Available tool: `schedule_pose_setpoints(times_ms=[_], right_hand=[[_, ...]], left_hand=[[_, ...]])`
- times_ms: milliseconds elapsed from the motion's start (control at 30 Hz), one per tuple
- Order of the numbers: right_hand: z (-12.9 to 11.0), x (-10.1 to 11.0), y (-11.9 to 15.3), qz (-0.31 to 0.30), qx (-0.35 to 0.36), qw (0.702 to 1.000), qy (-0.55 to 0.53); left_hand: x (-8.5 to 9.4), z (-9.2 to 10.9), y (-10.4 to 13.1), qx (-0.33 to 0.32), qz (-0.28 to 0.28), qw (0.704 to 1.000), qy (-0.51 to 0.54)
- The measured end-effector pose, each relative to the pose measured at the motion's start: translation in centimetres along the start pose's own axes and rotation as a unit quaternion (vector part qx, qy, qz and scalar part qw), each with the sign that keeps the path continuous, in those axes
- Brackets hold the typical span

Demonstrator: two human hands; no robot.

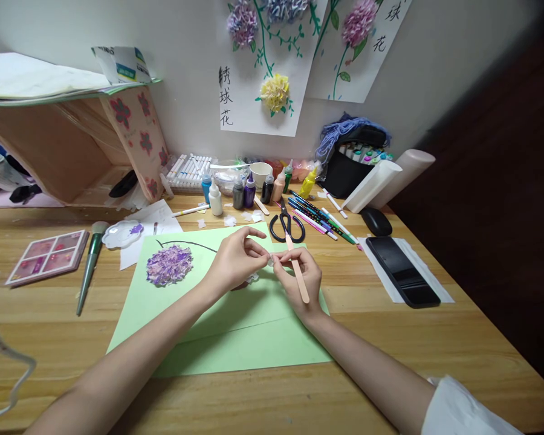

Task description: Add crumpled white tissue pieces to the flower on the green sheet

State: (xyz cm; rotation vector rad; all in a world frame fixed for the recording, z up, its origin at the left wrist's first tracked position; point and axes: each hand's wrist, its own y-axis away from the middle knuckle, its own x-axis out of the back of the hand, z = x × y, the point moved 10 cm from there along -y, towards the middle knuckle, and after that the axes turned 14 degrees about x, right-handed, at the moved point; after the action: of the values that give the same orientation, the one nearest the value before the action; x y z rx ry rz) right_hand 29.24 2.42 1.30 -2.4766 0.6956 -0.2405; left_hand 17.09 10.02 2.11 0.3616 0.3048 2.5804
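Note:
My left hand is pinched, its thumb and finger meeting my right fingertips at a small whitish scrap. Lying across the fingers of my right hand is a wooden craft stick, slanting down and to the right. Both hands are above light green paper, where a crumpled purple paper flower sits at the left with a dark curved stem line. More white crumpled bits show partly beneath my left hand; the rest of them is hidden.
Black-handled scissors lie just beyond my hands, beside several pens. Paint bottles line the back. A phone and a mouse are at right. A brush, a flower-shaped palette and a makeup palette lie left.

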Motion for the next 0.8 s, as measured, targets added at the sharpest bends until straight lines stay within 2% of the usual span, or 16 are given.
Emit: schedule_pose_setpoints(times_ms=[400,800], right_hand=[[-0.5,-0.5,-0.2,-0.022,0.002,1.0,-0.012],[-0.3,-0.1,-0.1,-0.005,-0.003,1.0,-0.001]], left_hand=[[0.2,0.5,0.2,-0.024,0.014,1.0,0.007],[0.1,-0.6,-0.5,0.022,-0.006,0.999,0.026]])
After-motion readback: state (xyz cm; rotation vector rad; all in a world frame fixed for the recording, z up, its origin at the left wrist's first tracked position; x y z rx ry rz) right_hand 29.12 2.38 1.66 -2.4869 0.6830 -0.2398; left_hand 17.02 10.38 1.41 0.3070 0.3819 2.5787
